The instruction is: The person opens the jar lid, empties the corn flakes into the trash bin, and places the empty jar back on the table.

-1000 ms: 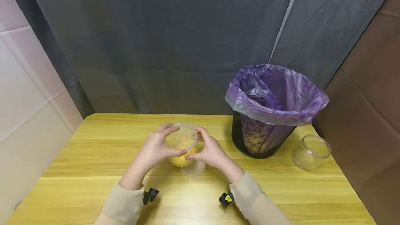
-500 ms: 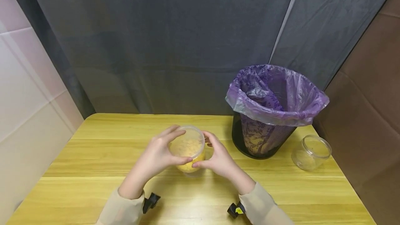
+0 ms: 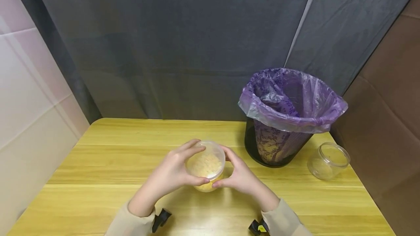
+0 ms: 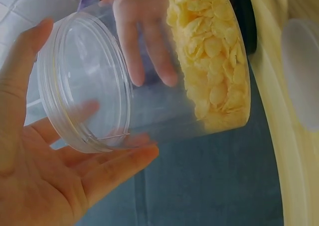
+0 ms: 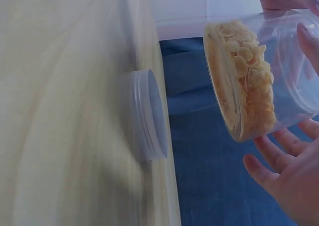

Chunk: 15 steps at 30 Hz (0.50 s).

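A clear plastic jar [image 3: 206, 163] is held between both hands over the front-middle of the table. Yellow flakes [image 4: 212, 61] fill its lower part, and its threaded mouth is uncovered in the left wrist view. My left hand [image 3: 173, 166] grips the jar's left side near the rim, thumb in front. From the right, my right hand [image 3: 242, 177] holds it, thumb close to the left one. Beneath the raised jar, a whitish translucent lid [image 5: 144, 116] lies on the table; the jar hides it in the head view.
A black mesh bin [image 3: 251, 143] lined with a purple bag [image 3: 292, 119] stands at the back right of the wooden table [image 3: 108, 163]. Right of it, near the table's edge, is another clear jar [image 3: 328, 161] without flakes. Grey curtain [image 3: 180, 46] hangs behind.
Both hands have carried the jar rightward and toward me. The lid on the table, visible beside the jar earlier, is now covered by it in the head view.
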Tool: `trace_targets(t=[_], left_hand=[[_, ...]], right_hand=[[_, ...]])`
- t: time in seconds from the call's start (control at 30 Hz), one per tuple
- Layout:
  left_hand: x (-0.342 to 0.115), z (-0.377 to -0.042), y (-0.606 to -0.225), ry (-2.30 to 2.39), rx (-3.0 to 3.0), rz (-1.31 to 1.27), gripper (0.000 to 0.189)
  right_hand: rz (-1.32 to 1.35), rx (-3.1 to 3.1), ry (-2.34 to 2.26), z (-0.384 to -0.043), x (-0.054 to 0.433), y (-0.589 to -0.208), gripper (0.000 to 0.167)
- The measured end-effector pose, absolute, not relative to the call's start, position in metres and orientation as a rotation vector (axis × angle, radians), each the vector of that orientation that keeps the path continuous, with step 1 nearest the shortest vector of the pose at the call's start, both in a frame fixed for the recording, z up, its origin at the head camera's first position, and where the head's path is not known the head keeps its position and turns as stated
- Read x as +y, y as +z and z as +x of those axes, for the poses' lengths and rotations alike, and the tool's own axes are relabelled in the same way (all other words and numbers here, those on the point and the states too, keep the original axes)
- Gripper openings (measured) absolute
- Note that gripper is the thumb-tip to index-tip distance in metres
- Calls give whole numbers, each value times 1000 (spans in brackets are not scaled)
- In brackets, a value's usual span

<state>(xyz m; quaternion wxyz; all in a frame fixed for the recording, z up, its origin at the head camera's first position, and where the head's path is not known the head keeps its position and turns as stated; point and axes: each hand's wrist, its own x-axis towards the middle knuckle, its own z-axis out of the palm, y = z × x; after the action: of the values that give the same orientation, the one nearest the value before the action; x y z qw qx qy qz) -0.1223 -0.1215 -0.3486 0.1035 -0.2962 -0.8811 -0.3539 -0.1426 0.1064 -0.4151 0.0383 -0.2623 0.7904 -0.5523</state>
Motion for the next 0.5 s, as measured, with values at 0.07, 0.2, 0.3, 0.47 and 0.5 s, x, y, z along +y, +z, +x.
trace_targets(t=[0.07,0.2,0.3,0.47,0.5], left_hand=[[-119,-121,-350,-1033,-2592,-891,75],[-114,-119,-354,-1026,-2594,-924,74],[-109,-116,-359,-1018,-2611,-944,75],[-102,-110,-365,-989,-2639,-950,76],[-101,-108,-366,-985,-2646,-951,76]], right_hand=[[-815,2419,-1696,-141,109,-416,101],[-821,2444,-1687,-136,115,-420,102],[-812,2450,-1684,-131,119,-423,104],[-782,2442,-1668,-123,127,-429,104],[-773,2444,-1663,-122,129,-430,104]])
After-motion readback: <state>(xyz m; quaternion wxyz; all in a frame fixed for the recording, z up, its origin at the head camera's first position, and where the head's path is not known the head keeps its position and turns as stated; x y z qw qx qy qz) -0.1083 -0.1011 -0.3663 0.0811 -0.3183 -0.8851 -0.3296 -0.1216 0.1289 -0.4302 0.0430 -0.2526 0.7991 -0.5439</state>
